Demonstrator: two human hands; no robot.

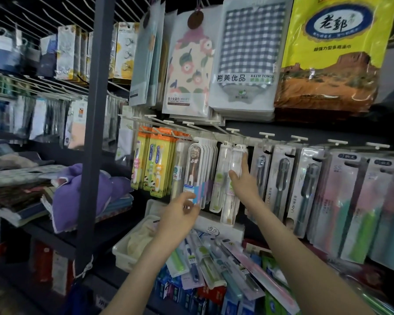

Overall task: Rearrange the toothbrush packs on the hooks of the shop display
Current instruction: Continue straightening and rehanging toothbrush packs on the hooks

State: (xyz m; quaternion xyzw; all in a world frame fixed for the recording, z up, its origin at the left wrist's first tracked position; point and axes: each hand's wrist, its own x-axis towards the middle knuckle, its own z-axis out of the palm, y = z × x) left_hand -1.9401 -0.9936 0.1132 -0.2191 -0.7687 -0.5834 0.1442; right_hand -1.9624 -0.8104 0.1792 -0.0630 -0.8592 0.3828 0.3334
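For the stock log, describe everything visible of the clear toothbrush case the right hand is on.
The clear toothbrush case is a long, narrow, see-through plastic tube hanging by a white tab at its top, its foot leaning slightly left. A pale brush and a green sticker show inside. The right hand holds its middle, thumb in front, fingers up the right edge. A similar case hangs close on its left.
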